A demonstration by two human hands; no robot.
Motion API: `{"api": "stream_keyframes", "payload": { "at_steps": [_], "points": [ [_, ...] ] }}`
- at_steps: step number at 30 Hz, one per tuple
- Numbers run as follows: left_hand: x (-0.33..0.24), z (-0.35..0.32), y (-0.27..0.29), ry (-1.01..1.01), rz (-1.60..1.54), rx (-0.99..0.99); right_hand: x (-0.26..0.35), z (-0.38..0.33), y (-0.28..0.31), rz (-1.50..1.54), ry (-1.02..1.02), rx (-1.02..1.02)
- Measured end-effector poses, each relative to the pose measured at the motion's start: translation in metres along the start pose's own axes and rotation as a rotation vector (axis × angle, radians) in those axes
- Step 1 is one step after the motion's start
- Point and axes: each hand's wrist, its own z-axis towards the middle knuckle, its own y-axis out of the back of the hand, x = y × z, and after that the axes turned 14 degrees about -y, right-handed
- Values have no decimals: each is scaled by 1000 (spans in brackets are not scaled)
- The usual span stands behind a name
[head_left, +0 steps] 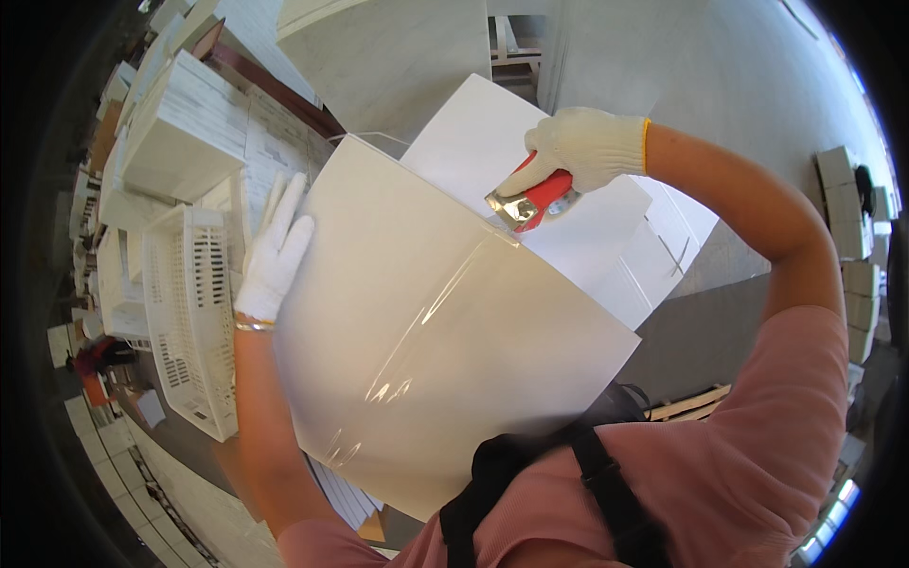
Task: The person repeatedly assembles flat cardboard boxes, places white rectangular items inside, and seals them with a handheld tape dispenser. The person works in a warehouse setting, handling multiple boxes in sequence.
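Note:
A large white carton (407, 312) takes up the middle, close to my body. A shiny strip of clear tape (431, 308) runs across its top, from the near left edge to the far right edge. My right hand (592, 151), in a white knit glove, is closed around a red tape dispenser (546, 196) with a metal front. The dispenser is by the carton's far edge, where the tape strip ends. My left hand (276, 248), also gloved, lies with fingers stretched out along the carton's left edge.
White flat cardboard pieces (620, 222) lie beyond the carton. To the left stand a white plastic basket (194, 322) and white boxes (180, 142). A large pale panel (388, 66) rises at the back. Stacked boxes (843, 204) line the far right.

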Motion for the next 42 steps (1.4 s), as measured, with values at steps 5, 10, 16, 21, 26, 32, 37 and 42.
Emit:
{"api": "stream_keyframes", "payload": {
  "at_steps": [5,10,16,21,26,32,37,42],
  "points": [
    [-134,41,-29,-399,111,10,18,-26,9,-312,-1,-201],
    [-184,73,-97,-705,78,-30,30,-43,23,-372,6,-304],
    [-189,75,-120,-685,134,-65,67,-42,9,-733,-14,-307],
    [-197,89,-119,-511,250,319,22,16,-30,-40,-10,-159],
    [-219,137,-118,-84,152,797,-51,56,-142,965,-192,86],
    [-171,63,-57,-164,-716,-263,-74,57,-188,644,-467,-52],
    [-168,-53,-35,29,116,-344,38,13,-27,798,66,-743],
    [-204,-100,-99,261,489,62,157,23,-14,161,429,-593]
  ]
}}
